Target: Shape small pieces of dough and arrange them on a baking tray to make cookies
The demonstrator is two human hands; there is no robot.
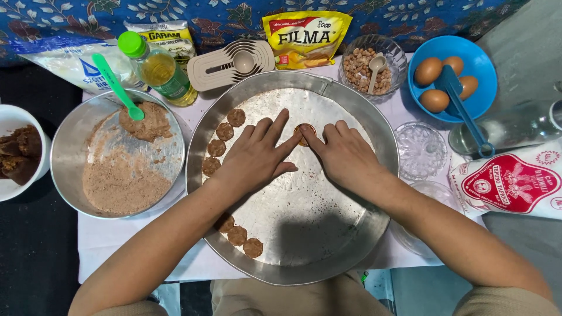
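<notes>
A small round dough piece [304, 134] lies flat near the middle of the big round metal tray [328, 246], a bit toward twelve o'clock. The left hand [254, 155] and the right hand [345, 155] both lie on the tray with fingers spread out flat. The fingertips of both hands touch the dough piece, one hand on each side. They press on it and do not wrap around it.

Seven more dough rounds [218, 146] show along the tray's edge. Four sit from eleven to nine o'clock. Three sit near seven o'clock. The left arm may hide more.

At nine o'clock from the tray is a metal bowl [67, 158]. It has brown crumbly dough [126, 175] in it and one green spoon [116, 86]. Further out at nine o'clock a white bowl [9, 120] holds dark brown lumps.

At eleven o'clock stands one bottle of yellow oil [159, 69] with a green cap. Next to it lies a set of beige measuring cups [231, 64]. At twelve o'clock is one yellow packet [307, 38].

At one o'clock a glass bowl [398, 58] holds peanuts and one small spoon. At two o'clock a blue bowl [477, 58] holds four brown eggs [428, 71] and one blue scoop [462, 108]. At three o'clock there is one small glass dish [420, 149], and a white bag with a red label [512, 181] lies further out.
</notes>
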